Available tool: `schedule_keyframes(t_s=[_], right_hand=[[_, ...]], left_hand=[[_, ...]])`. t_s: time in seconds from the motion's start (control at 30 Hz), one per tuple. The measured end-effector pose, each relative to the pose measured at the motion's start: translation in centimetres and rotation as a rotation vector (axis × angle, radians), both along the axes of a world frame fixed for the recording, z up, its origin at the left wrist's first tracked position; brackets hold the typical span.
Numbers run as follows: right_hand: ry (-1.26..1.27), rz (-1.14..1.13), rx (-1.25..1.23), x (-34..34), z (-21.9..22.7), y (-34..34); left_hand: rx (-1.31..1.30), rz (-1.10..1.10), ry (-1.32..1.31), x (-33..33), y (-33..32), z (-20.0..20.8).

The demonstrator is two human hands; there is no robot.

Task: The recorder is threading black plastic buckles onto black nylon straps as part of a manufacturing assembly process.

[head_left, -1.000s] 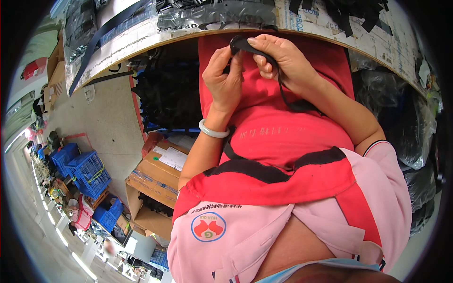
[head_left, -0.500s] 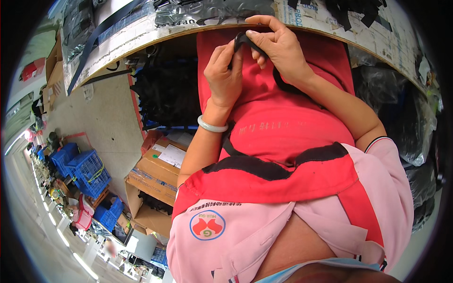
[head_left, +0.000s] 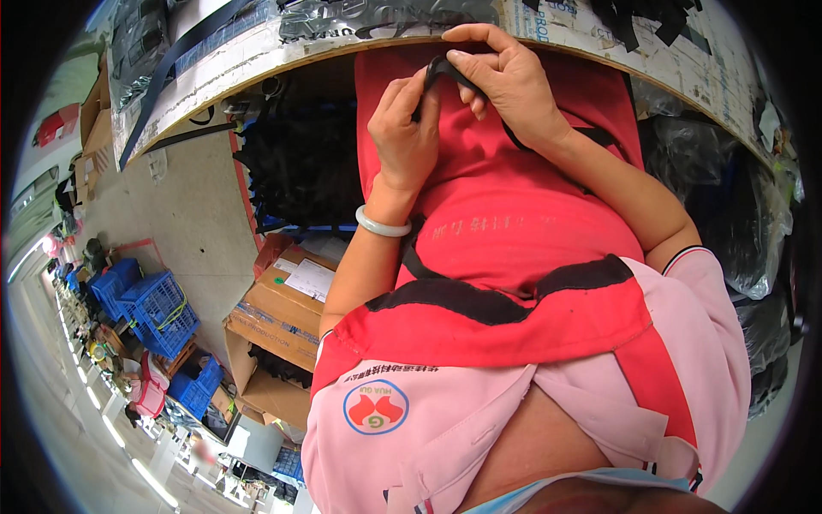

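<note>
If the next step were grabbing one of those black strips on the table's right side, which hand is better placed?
Probably the right hand: it is nearer the black strips, while the left hand is farther off. Both hands hold the black strap, so the right might need to let go.

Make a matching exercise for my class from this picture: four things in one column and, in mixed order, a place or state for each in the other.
Things:
1. Black strap
2. Pale bangle
3. Large cardboard box
4. Blue crates

Places or states:
A. around the left wrist
B. farther off, toward the picture's left
C. held between the left hand and right hand
D. has white paper on it

Pairs: 1-C, 2-A, 3-D, 4-B
</note>
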State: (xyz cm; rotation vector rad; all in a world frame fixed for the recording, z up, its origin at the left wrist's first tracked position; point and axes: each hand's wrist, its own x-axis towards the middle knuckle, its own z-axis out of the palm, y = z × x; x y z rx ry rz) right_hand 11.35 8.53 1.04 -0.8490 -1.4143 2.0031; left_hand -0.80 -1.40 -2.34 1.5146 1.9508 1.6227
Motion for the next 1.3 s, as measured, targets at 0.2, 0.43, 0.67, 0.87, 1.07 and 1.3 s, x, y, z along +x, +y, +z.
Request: schedule_keyframes(t_s=[0.2, 0.43, 0.67, 0.87, 1.07, 1.3], right_hand=[[-0.104, 0.006, 0.061, -0.1, -0.7, -0.4], [-0.012, 0.027, -0.033, -0.3, -1.3, -0.2], [0.026, 0.031, -0.294, -0.3, -1.8, -0.2], [0.105, 0.033, -0.251, -0.3, -2.5, 0.1], [-0.176, 0.215, -0.125, 3.0, -0.9, 0.2], [0.082, 0.308, -0.457, 3.2, -3.8, 1.8]], left_hand=[[0.019, 0.01, 0.04, 0.1, -0.2, -0.1], [0.002, -0.015, -0.034, 0.3, 0.1, -0.5], [0.006, -0.037, 0.012, 0.9, -0.2, -1.2], [0.008, -0.073, -0.037, 1.0, 0.2, -1.5], [-0.03, -0.105, -0.169, 0.3, -0.3, -2.2], [-0.121, -0.251, -0.302, 0.5, -0.2, -1.7]])
